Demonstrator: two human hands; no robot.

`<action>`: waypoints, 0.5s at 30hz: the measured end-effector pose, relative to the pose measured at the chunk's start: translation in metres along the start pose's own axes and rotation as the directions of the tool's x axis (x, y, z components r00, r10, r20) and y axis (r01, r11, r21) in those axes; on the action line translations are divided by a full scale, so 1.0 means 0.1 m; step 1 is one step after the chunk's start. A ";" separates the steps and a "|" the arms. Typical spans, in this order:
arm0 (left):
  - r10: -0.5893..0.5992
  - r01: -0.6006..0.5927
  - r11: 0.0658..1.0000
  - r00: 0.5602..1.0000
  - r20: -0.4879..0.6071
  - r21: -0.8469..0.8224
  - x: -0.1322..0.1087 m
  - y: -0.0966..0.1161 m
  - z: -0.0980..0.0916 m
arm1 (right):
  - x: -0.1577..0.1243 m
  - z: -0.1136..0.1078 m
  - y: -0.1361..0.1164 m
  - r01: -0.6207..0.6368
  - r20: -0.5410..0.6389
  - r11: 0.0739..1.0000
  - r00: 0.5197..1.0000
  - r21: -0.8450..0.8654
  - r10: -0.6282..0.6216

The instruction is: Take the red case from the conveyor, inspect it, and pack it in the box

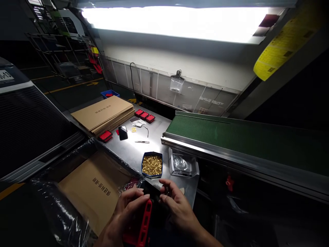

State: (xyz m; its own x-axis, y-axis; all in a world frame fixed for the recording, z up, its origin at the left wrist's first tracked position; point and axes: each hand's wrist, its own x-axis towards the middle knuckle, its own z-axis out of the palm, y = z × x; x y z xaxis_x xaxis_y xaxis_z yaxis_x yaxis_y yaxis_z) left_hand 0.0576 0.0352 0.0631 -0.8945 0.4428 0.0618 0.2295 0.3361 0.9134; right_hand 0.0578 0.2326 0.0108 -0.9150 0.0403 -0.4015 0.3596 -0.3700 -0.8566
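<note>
My left hand (119, 214) is closed around a red plastic part (145, 221) with slots along its edge, low in the view. The rest of that part is partly hidden behind the fingers and in shadow. To its right, my right hand (178, 206) is curled, with thumb and fingers drawn together. Something small may be between those fingertips, too dim to make out. Just beyond both hands, a blue tray (142, 168) stands on the metal table (128, 149), filled with small gold-coloured metal pieces (152, 164).
A lined box (87, 181) with cardboard inside stands at left. Behind it are stacked cardboard sheets (102, 113), red parts (144, 115), a phone (123, 133) and tweezers (142, 141). A clear bin (196, 168) sits beside a green conveyor (205, 132) at right.
</note>
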 end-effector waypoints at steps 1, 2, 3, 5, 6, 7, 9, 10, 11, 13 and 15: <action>0.001 -0.001 1.000 1.000 -0.008 0.019 0.00 -0.04 0.00 | 0.02 -0.05 0.02 -0.042 0.024 0.999 0.999 0.016 0.042; 0.004 -0.003 0.999 1.000 -0.014 0.034 -0.01 -0.08 0.01 | 0.03 -0.10 0.05 -0.070 0.053 0.997 0.996 0.026 0.068; 0.011 -0.010 0.999 1.000 -0.018 0.047 -0.01 -0.10 0.01 | 0.03 -0.13 0.06 -0.087 0.079 0.996 0.993 0.029 0.085; 0.057 -0.055 0.996 0.998 -0.023 0.064 -0.01 -0.12 0.00 | 0.02 -0.18 0.05 -0.097 0.112 0.995 0.989 0.026 0.093; 0.079 -0.077 0.995 0.997 -0.026 0.064 -0.01 -0.11 0.00 | 0.01 -0.19 0.03 -0.081 0.118 0.996 0.990 0.026 0.077; 0.096 -0.094 0.993 0.995 -0.030 0.064 -0.01 -0.10 -0.01 | 0.00 -0.19 -0.01 -0.047 0.116 0.999 0.992 0.023 0.044; 0.116 -0.114 0.991 0.993 -0.025 0.073 -0.02 -0.08 -0.03 | -0.03 -0.15 -0.11 0.043 0.103 0.999 0.994 0.016 -0.045; 0.104 -0.103 0.992 0.995 -0.009 0.076 -0.02 -0.07 -0.04 | -0.05 -0.12 -0.18 0.090 0.096 0.996 0.991 0.017 -0.091; 0.083 -0.084 0.994 0.996 0.015 0.074 -0.03 -0.08 -0.04 | -0.07 -0.09 -0.24 0.130 0.094 0.991 0.987 0.016 -0.131; 0.037 -0.040 0.998 0.998 0.050 0.057 -0.04 -0.11 -0.05 | -0.12 -0.03 -0.36 0.185 0.101 0.983 0.977 0.013 -0.186; 0.010 -0.012 0.999 0.998 0.054 0.045 -0.04 -0.14 -0.05 | -0.17 0.02 -0.44 0.221 0.123 0.975 0.968 -0.007 -0.218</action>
State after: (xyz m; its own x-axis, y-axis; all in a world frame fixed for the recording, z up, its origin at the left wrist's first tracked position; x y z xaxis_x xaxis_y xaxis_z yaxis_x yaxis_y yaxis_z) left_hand 0.0562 0.0243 0.0518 -0.8702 0.4903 0.0490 0.2574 0.3673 0.8938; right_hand 0.0570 0.2464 0.0564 -0.9868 0.0053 -0.1620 0.1502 -0.3454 -0.9264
